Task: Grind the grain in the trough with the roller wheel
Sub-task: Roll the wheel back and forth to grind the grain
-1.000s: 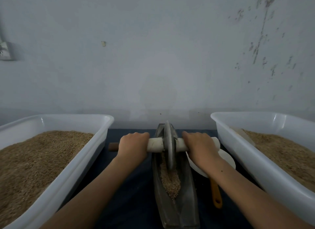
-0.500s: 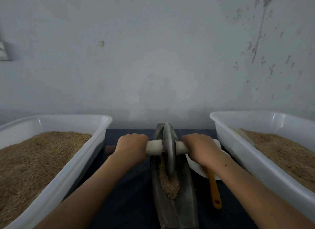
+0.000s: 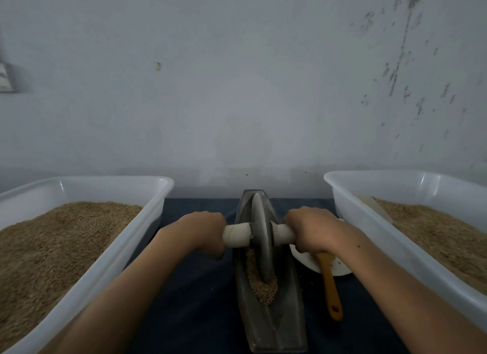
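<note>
Biggest thing I see is the pale wall, filling the whole upper half of the frame, w/ dark flaking marks at upper right and a small grey fitting at the far left edge.

Next, two white plastic tubs. Left tub takes the lower-left corner, heaped w/ brown grain. Right tub takes the lower-right, also holding brown grain, lying lower along its far side.

Between the tubs, a dark blue cloth covers the surface, bottom centre.

On the cloth, centre-bottom, I see the trough: long, narrow, grey metal, boat-shaped, running from near the wall toward the bottom edge. Its grain pile sits in the channel, approx. mid-length, just below the wheel.

My forearms come in from both lower corners. Left hand is wrapped round the left end of the pale axle handle; fingers curled under, firm grip. Right hand is wrapped round the right end, same way.

Roller wheel: grey disc, upright on edge in the trough, its lower rim meeting the top of the grain pile.

Right of the trough, partly under my right wrist, a white dish. An orange-handled utensil lies w/ its head on the dish and its handle pointing to the bottom edge; head type, can't tell.
</note>
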Demonstrator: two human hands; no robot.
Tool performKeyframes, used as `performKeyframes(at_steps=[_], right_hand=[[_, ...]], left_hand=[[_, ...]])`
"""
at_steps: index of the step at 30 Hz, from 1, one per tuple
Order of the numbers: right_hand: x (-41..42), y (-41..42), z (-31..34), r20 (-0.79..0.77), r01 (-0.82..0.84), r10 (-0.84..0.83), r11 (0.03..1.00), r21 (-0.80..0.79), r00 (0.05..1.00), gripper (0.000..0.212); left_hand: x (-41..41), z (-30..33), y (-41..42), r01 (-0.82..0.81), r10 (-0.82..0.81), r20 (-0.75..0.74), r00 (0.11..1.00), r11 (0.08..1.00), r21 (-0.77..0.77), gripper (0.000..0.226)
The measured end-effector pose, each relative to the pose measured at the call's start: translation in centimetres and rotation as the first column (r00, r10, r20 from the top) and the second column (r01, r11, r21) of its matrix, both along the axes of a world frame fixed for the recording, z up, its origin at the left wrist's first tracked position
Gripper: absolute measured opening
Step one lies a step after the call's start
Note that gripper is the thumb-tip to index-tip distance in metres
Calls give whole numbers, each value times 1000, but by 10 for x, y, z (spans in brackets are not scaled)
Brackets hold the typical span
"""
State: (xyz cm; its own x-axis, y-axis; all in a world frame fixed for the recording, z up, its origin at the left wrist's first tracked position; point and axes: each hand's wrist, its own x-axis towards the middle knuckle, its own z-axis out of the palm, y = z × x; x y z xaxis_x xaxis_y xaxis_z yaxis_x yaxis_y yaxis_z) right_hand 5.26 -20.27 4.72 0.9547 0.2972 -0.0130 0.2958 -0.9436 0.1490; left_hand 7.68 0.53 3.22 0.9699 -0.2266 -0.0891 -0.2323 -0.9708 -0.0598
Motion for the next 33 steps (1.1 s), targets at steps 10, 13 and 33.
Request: performKeyframes(at_steps=[10, 13, 33], right_hand=[[11, 5, -25, 374, 12, -62, 991, 133, 925, 11], [10, 4, -29, 451, -29, -35, 991, 133, 892, 12], [12, 1, -25, 326, 24, -72, 989, 149, 943, 13]], left_hand=[[1, -12, -7, -12, 23, 434, 901, 1000, -27, 19], [1, -13, -5, 9, 10, 442, 897, 999, -41, 20], [-1, -15, -10, 10, -14, 542, 840, 1000, 11, 20]])
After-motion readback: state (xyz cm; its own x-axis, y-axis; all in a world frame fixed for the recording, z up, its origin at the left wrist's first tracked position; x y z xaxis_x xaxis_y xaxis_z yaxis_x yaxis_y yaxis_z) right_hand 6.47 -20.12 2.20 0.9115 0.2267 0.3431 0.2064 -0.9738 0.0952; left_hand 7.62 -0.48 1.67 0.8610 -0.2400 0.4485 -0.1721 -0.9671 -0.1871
